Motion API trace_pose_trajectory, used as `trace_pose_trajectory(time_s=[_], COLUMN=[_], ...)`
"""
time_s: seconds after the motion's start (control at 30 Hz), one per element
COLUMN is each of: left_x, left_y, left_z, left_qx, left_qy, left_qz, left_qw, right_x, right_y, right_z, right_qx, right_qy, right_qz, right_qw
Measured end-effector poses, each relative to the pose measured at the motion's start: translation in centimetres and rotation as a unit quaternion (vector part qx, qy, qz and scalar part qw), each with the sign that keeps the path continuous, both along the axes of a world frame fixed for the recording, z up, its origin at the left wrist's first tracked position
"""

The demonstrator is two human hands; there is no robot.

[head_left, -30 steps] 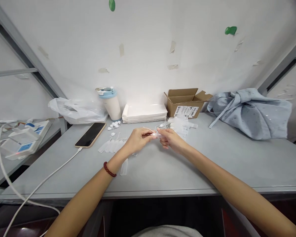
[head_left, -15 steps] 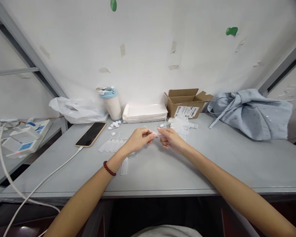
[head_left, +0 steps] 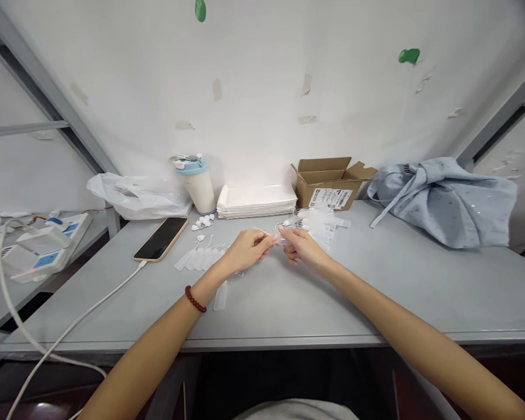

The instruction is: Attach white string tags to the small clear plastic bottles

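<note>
Pinching with left hand (head_left: 249, 249) and right hand (head_left: 305, 246) likely steadies your plastic (head_left: 280, 241). A box (head_left: 332, 185) hugs the worktop's (head_left: 441, 280) back edge.

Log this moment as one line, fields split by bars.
left hand: fingertips pinched at small plastic piece | right hand: pinching same piece | around: plastic pile, cardboard box, phone

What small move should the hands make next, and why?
Probably ease the left hand back slightly while the right hand holds the piece. Both hands meet at this small clear piece, and their fingers cover most of it, so how its ends sit cannot be told; a little more of it showing would likely help.
</note>
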State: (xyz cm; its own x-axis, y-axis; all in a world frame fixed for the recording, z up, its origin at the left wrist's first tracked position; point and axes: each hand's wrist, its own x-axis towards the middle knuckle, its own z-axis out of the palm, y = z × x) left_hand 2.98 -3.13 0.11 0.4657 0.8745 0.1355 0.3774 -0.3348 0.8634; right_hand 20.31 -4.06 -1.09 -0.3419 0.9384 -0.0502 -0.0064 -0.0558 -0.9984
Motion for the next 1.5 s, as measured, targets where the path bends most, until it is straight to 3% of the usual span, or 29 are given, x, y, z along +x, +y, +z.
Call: trace_pose_trajectory(time_s=[0.13, 0.23, 0.33, 0.57, 0.67, 0.9, 1.1, 1.2, 1.3, 1.4, 1.5], left_x=[0.0, -0.2, -0.3, 0.1, 0.2, -0.1, -0.3, -0.3, -0.2, 0.0, 0.1], left_y=[0.3, 0.5, 0.3, -0.1, 0.0, 0.2, 0.3, 0.1, -0.1, -0.2, -0.1], left_z=[-0.3, -0.3, -0.1, -0.3, -0.5, 0.0, 0.4, 0.8, 0.8, 0.4, -0.3], left_qx=[-0.067, -0.113, -0.098, 0.119, 0.153, -0.03, -0.161, -0.187, -0.132, 0.012, 0.17], left_qy=[-0.028, -0.062, -0.066, 0.022, 0.016, -0.008, -0.096, -0.092, -0.063, 0.01, 0.085], left_qz=[0.01, 0.018, 0.01, 0.007, 0.02, -0.021, 0.013, -0.005, 0.0, 0.018, 0.039], left_qw=[0.997, 0.991, 0.993, 0.993, 0.988, 0.999, 0.982, 0.978, 0.989, 1.0, 0.981], right_x=[0.0, 0.1, 0.2, 0.2, 0.2, 0.1, 0.2, 0.2, 0.3, 0.4, 0.3], right_y=[-0.2, -0.3, -0.2, 0.5, 0.5, 0.4, 0.2, 0.0, -0.1, 0.1, 0.4], right_z=[-0.5, -0.6, -0.5, -0.6, -0.5, -0.4, -0.3, -0.2, -0.2, -0.4, -0.6], right_qx=[0.129, 0.202, 0.175, 0.058, 0.046, 0.086, 0.231, 0.251, 0.243, 0.205, 0.145], right_qy=[-0.091, -0.155, -0.136, -0.02, -0.006, -0.015, -0.117, -0.13, -0.14, -0.135, -0.091], right_qz=[-0.079, -0.091, -0.077, -0.053, -0.055, -0.045, -0.103, -0.104, -0.11, -0.112, -0.104], right_qw=[0.984, 0.963, 0.972, 0.997, 0.997, 0.995, 0.96, 0.953, 0.954, 0.963, 0.98])
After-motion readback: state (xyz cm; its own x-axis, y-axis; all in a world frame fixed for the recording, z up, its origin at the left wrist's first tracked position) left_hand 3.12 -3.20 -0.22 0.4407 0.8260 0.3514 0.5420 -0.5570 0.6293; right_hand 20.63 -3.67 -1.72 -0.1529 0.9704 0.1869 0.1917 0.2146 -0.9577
